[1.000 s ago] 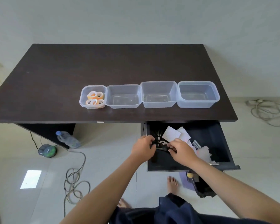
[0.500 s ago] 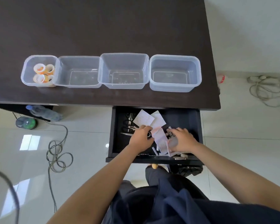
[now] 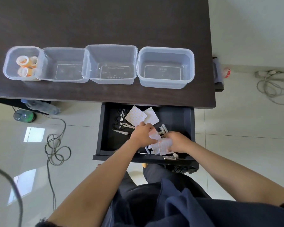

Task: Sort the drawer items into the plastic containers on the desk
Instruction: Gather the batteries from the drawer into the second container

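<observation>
- Both hands have shifted from the scissors (image 3: 121, 124) to the dotted sheets (image 3: 164, 145): right hand (image 3: 177, 141) clutches several, left hand (image 3: 143, 134) pinches one.
- Sheets go next (three containers (image 3: 166, 49) on the counter (image 3: 97, 22) sit bare).

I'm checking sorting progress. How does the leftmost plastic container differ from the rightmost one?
The leftmost container holds tape rolls; the rightmost container holds nothing. The leftmost container looks smaller and squarer, while the rightmost container looks wider and rectangular. The leftmost container touches its neighbour; the rightmost container has a narrow gap beside it. Both are clear, lidless plastic tubs in one row on the dark desk.
</observation>
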Demonstrator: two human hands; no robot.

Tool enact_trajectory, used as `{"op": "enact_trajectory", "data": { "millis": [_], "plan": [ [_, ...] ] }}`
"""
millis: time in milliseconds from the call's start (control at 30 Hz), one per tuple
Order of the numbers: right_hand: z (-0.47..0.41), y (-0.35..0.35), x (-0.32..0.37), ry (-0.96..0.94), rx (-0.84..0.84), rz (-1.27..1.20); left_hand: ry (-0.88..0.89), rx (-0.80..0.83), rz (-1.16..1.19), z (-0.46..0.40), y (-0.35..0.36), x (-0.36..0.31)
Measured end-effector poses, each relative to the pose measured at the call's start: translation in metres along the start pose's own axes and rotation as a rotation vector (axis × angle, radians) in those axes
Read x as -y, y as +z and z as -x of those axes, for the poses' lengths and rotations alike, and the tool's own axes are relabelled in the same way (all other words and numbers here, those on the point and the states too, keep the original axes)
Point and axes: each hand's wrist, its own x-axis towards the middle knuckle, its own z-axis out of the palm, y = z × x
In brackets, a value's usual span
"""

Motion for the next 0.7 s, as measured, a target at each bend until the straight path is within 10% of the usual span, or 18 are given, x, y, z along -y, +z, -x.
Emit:
{"op": "enact_trajectory", "data": {
  "millis": [700],
  "plan": [
    [-0.016,-0.033,0.012,0.034,-0.314,-0.486,-0.146,-0.361,0.519,0.011,-0.042,0.023]
  ]
}}
